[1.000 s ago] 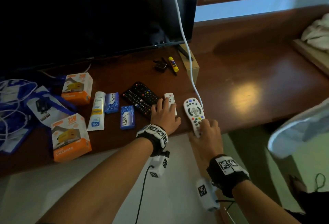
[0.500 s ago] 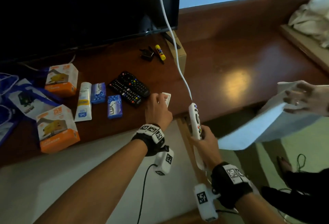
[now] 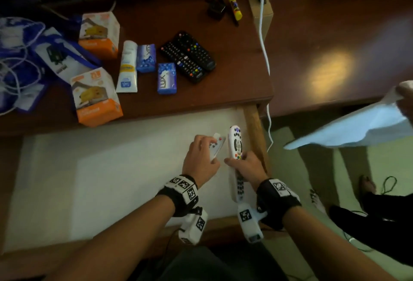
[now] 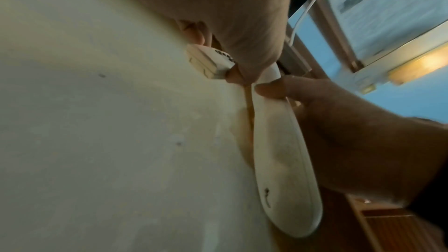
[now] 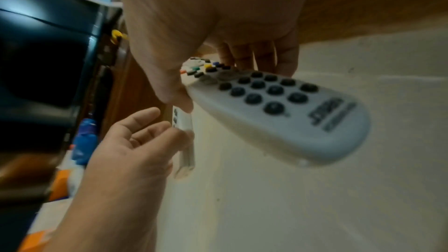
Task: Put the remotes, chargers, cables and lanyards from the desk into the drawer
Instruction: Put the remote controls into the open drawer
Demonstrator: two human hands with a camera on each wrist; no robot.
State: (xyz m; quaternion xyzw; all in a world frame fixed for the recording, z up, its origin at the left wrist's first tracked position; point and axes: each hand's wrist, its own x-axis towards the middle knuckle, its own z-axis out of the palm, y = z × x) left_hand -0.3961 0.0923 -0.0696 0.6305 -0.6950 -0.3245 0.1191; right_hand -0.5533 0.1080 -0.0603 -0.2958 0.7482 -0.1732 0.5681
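Note:
Both hands are down inside the open drawer [image 3: 89,180], near its right wall. My left hand [image 3: 201,157] grips a small white remote [image 3: 216,145] [image 5: 184,141] [image 4: 208,60]. Beside it my right hand [image 3: 243,166] holds a long white remote [image 3: 235,144] [image 5: 278,106] [image 4: 281,150] with coloured buttons, just above the drawer's pale floor. Two black remotes [image 3: 188,57] lie on the brown desk [image 3: 234,88]. A black charger [image 3: 215,9] sits at the back. White cables and blue lanyards [image 3: 15,61] are heaped at the desk's left end.
Two orange charger boxes [image 3: 96,97], a white tube [image 3: 127,67] and two blue soap packs [image 3: 167,78] lie on the desk. A white cable [image 3: 266,52] hangs down past the desk's right edge. Another person's hand holds a white cloth [image 3: 368,126] at the right.
Both hands lifted their white remotes off the desk edge and brought them down into the open drawer. The head camera tilted downward.

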